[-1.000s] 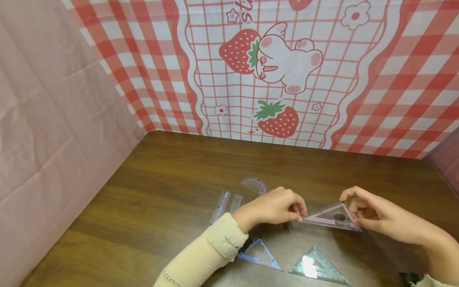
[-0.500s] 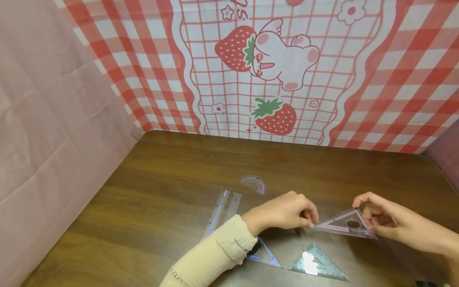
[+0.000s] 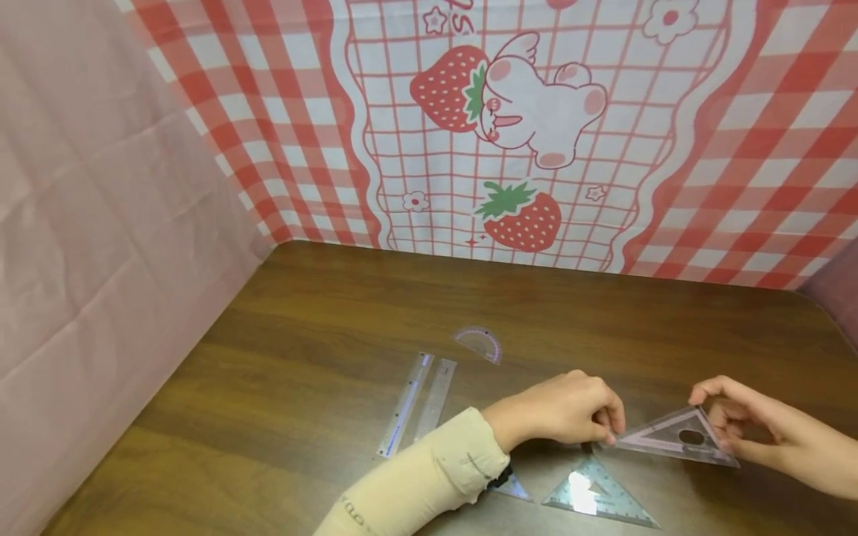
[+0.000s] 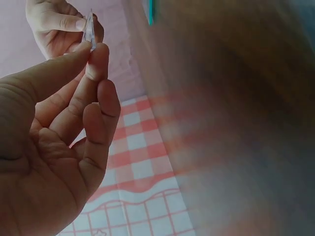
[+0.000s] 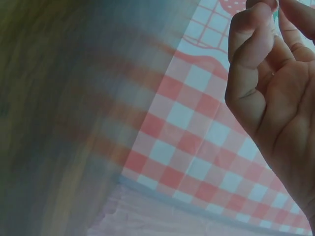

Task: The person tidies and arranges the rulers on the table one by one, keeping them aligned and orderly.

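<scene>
A clear set square (image 3: 660,439) with pink edge bands and an oval cutout is held between both hands above the table. Its narrow left tip is pinched between thumb and forefinger of my left hand (image 3: 570,409). At the wide right end, my right hand (image 3: 757,432) grips it by the short side, with the forefinger at the top corner and the thumb lower down. The left wrist view shows the set square (image 4: 89,32) nearly edge-on between the fingertips. In the right wrist view the right hand (image 5: 280,83) has its fingers curled, and the set square is mostly hidden.
A greenish set square (image 3: 606,497) lies on the table (image 3: 268,357) below the hands. The left sleeve partly covers a blue-edged set square (image 3: 516,487). Further left lie two clear rulers (image 3: 405,406), (image 3: 436,394), with a small protractor (image 3: 481,342) beyond them. A checked cloth (image 3: 295,134) hangs behind.
Both hands have moved right and slightly nearer with the pink-banded set square between them, keeping their hold. The left sleeve now covers more of the blue-edged set square.
</scene>
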A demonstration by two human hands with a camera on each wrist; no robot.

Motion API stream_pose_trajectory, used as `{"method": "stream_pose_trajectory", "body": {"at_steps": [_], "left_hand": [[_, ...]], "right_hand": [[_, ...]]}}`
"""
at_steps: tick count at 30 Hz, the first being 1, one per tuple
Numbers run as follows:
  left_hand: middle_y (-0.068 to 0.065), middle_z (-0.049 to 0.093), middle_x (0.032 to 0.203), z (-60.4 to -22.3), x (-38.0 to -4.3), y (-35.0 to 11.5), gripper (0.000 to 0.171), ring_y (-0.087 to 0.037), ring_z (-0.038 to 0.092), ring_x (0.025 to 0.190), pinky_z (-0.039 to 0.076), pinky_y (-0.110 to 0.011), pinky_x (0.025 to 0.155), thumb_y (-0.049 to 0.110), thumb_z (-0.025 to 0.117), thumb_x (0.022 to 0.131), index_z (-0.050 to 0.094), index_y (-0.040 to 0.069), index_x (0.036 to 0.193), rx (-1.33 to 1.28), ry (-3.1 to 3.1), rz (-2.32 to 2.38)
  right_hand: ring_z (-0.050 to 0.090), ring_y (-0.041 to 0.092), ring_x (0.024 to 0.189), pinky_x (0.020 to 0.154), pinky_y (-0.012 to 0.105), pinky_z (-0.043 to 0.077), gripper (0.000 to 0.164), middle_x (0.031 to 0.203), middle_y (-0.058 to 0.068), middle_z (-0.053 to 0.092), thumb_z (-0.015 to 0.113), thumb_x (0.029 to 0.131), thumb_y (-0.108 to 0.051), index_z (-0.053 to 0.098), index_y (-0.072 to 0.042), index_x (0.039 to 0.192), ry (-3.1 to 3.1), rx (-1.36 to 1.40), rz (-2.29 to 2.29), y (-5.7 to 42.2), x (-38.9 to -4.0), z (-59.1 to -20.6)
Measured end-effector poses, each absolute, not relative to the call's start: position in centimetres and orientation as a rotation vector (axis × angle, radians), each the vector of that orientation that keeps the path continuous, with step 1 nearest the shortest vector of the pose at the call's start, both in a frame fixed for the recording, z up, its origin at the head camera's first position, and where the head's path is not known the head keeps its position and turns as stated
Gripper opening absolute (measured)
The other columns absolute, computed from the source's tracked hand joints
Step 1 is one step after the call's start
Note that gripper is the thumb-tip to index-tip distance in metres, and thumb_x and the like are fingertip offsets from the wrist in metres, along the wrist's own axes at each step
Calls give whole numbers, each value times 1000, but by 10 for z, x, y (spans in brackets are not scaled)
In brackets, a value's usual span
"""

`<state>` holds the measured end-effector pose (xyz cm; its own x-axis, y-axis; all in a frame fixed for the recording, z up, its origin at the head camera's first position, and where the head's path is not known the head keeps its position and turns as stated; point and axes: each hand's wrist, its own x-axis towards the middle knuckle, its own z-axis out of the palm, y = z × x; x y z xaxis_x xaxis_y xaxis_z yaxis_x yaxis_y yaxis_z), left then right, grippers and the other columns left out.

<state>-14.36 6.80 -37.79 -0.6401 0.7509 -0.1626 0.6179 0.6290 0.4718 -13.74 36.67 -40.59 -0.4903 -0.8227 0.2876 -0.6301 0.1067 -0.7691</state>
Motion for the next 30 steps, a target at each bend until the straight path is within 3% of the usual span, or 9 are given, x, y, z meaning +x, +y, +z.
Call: {"method": "stream_pose_trajectory", "body": {"at_steps": [19,30], "left_hand": [[28,68,79,-379,-128,101,4,18,50,67,37,-3,68,33,75,88,72,35,89,1006,2537,453],[28,64,73,-384,-123,118,7,16,49,64,36,-5,65,33,78,85,72,36,86,944,2516,426]], "right_hand": [[49,16,59,48,18,42,85,81,8,49,41,55,47,29,14,133,1886,-1554,-1429,392,-140,-420],[39,18,48,44,14,42,97,78,13,40,37,53,46,23,6,141,1622,-1558,-1433,408,-147,-434]]}}
